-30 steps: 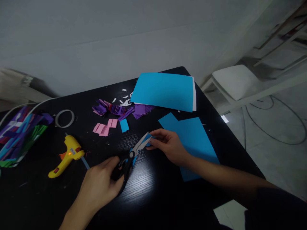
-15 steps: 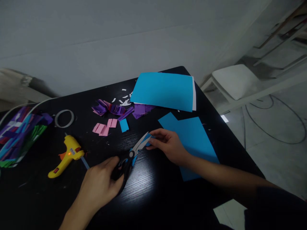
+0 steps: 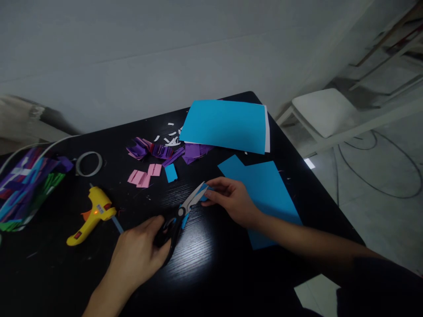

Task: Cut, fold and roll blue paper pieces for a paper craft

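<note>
My left hand [image 3: 139, 248] is wrapped round the black handles of the scissors [image 3: 181, 212], whose blades point up and right. Between the blades lies a small blue paper piece [image 3: 205, 193], pinched at its right end by the fingers of my right hand [image 3: 233, 198]. Under my right wrist rests a larger blue sheet [image 3: 269, 185] with a notched corner. A small blue rectangle [image 3: 171, 173] lies beyond the scissors, beside folded pink pieces [image 3: 140, 177].
On the black table [image 3: 224, 281] are a yellow glue gun [image 3: 94, 215], a tape ring [image 3: 88, 164], purple folded papers [image 3: 161, 151], white scraps [image 3: 172, 141], stacked blue sheets [image 3: 228, 125] and a bundle of coloured strips [image 3: 29, 185]. A white stool [image 3: 325, 112] stands at right.
The scissor blades have come slightly closer together on the small blue piece. Both hands have stayed almost in the same place.
</note>
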Motion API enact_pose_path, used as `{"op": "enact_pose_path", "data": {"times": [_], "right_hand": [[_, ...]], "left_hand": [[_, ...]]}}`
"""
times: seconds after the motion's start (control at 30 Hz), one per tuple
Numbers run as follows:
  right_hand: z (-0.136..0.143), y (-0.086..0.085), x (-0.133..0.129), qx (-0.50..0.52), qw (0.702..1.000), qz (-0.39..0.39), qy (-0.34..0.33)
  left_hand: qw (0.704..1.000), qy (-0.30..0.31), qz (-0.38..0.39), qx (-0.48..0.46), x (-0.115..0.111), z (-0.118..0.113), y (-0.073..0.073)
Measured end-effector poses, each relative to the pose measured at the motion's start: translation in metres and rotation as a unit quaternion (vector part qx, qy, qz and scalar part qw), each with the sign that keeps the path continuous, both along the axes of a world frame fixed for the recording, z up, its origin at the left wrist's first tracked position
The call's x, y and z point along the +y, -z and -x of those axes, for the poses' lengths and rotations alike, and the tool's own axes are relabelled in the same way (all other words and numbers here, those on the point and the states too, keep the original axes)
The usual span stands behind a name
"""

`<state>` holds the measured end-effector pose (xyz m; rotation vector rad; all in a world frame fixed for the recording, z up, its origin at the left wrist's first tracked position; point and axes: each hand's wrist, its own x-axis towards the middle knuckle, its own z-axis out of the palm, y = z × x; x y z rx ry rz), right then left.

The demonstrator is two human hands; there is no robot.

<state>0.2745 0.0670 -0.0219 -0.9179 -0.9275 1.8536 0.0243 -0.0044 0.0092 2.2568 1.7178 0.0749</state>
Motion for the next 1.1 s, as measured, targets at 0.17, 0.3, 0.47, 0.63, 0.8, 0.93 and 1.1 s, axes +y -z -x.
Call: {"op": "enact_pose_path", "data": {"times": [0.17, 0.3, 0.47, 0.63, 0.8, 0.93, 1.1], "right_hand": [[0.0006, -0.0009, -0.0001, -0.003, 1.0, 0.009, 0.011], [0.0005, -0.002, -0.0002, 0.0, 1.0, 0.011, 0.011], [0.0004, -0.0011, -0.0003, 0.0, 1.0, 0.008, 0.007], [0.0002, -0.0007, 0.0, 0.0, 1.0, 0.008, 0.003], [-0.0001, -0.0005, -0.0001, -0.001, 1.0, 0.0, 0.004], [-0.0001, -0.0009, -0.0003, 0.001, 1.0, 0.001, 0.007], [0.0002, -0.0004, -0.0009, -0.001, 1.0, 0.006, 0.014]], "left_hand": [[1.0, 0.007, -0.007, 0.002, 0.0002, 0.0003, -0.0002], [1.0, 0.013, -0.019, 0.004, 0.0, 0.0005, 0.0005], [1.0, 0.015, -0.02, 0.007, -0.0003, 0.0017, 0.0022], [1.0, 0.014, -0.015, 0.006, -0.0003, 0.0019, 0.0021], [1.0, 0.005, -0.005, 0.007, 0.0003, 0.0007, 0.0008], [1.0, 0.001, 0.004, 0.008, 0.0013, 0.0001, -0.0011], [1.0, 0.001, 0.008, 0.005, 0.0011, 0.0009, -0.0007]]}}
